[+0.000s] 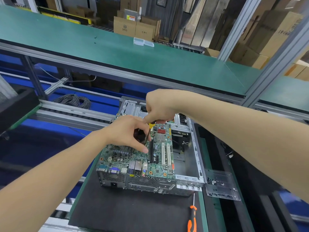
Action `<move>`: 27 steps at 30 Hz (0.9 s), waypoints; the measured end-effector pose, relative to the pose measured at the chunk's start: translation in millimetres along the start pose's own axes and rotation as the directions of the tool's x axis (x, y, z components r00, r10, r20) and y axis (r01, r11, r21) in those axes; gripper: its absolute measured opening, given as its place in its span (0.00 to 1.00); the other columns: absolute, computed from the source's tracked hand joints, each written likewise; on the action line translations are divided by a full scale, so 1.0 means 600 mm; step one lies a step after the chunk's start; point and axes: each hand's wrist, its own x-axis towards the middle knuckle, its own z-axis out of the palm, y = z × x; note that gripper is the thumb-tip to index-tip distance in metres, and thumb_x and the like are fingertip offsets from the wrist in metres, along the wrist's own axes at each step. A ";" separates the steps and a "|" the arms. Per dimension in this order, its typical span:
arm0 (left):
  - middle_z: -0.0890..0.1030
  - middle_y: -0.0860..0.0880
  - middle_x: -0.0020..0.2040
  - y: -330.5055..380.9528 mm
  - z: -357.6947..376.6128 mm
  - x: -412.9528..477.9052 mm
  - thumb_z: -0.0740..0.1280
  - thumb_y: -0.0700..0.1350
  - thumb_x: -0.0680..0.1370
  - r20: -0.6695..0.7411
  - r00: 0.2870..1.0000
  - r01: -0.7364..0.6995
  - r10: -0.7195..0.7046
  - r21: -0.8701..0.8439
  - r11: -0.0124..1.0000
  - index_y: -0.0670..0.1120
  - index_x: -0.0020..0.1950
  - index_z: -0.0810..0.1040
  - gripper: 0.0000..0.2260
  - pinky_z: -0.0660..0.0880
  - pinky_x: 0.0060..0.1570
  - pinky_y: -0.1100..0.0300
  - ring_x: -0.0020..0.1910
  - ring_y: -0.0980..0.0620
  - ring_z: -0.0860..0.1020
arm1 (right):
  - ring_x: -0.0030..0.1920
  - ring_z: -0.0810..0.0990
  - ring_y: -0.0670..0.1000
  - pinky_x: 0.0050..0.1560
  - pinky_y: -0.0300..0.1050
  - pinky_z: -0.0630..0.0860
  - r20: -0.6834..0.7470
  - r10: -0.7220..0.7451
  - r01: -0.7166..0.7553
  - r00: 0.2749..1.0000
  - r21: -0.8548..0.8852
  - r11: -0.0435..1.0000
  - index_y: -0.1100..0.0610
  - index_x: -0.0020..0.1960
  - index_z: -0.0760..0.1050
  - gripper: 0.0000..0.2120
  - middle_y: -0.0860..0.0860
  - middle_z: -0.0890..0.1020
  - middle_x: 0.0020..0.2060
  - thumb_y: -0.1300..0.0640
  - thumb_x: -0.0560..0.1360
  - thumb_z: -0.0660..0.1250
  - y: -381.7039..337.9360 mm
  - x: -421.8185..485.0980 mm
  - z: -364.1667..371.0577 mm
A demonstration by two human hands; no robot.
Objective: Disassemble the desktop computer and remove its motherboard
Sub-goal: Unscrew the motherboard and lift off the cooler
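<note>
Motherboard lies in the opened desktop case, which we have on a black mat. Our right hand clenches a yellow-handled screwdriver; our left hand curls its fingers round the shaft. We note a green conveyor belt beyond, with cardboard boxes behind.

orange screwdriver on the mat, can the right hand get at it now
Probably yes: the orange screwdriver lies uncovered on the black mat, nearer than the computer case. But the right hand grips a yellow-handled screwdriver, so it would have to free itself first.
</note>
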 end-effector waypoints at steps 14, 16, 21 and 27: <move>0.82 0.64 0.52 0.007 -0.005 0.002 0.74 0.62 0.69 0.060 0.997 -0.046 0.045 0.014 0.999 0.72 0.43 0.78 0.07 0.77 0.51 0.50 0.53 0.58 0.78 | 0.33 0.68 0.50 0.33 0.46 0.63 -0.119 -0.490 0.457 0.864 -0.226 0.860 0.52 0.35 0.66 0.19 0.49 0.74 0.32 0.60 0.71 0.77 0.028 -0.029 0.015; 0.83 0.63 0.51 0.007 -0.003 0.002 0.72 0.67 0.72 0.051 0.998 -0.032 0.034 -0.042 0.999 0.72 0.43 0.79 0.04 0.77 0.49 0.52 0.51 0.58 0.79 | 0.35 0.70 0.52 0.33 0.48 0.66 -0.121 -0.495 0.457 0.860 -0.249 0.854 0.50 0.35 0.65 0.20 0.50 0.75 0.33 0.60 0.71 0.76 0.026 -0.028 0.016; 0.81 0.62 0.42 0.009 0.007 0.008 0.72 0.63 0.77 -0.071 0.997 -0.020 0.015 -0.062 0.998 0.57 0.40 0.84 0.12 0.72 0.41 0.63 0.43 0.58 0.79 | 0.33 0.73 0.44 0.34 0.43 0.69 -0.209 -0.396 0.378 0.894 -0.121 0.918 0.50 0.39 0.77 0.11 0.46 0.78 0.31 0.49 0.72 0.77 0.026 -0.042 0.011; 0.81 0.64 0.44 0.006 0.009 0.005 0.74 0.61 0.75 -0.062 0.997 0.041 -0.047 -0.086 0.995 0.62 0.39 0.83 0.07 0.76 0.48 0.54 0.45 0.58 0.79 | 0.21 0.74 0.49 0.32 0.40 0.74 0.183 0.195 -0.215 0.964 0.099 0.971 0.59 0.41 0.83 0.30 0.50 0.86 0.30 0.33 0.80 0.61 -0.008 -0.024 -0.008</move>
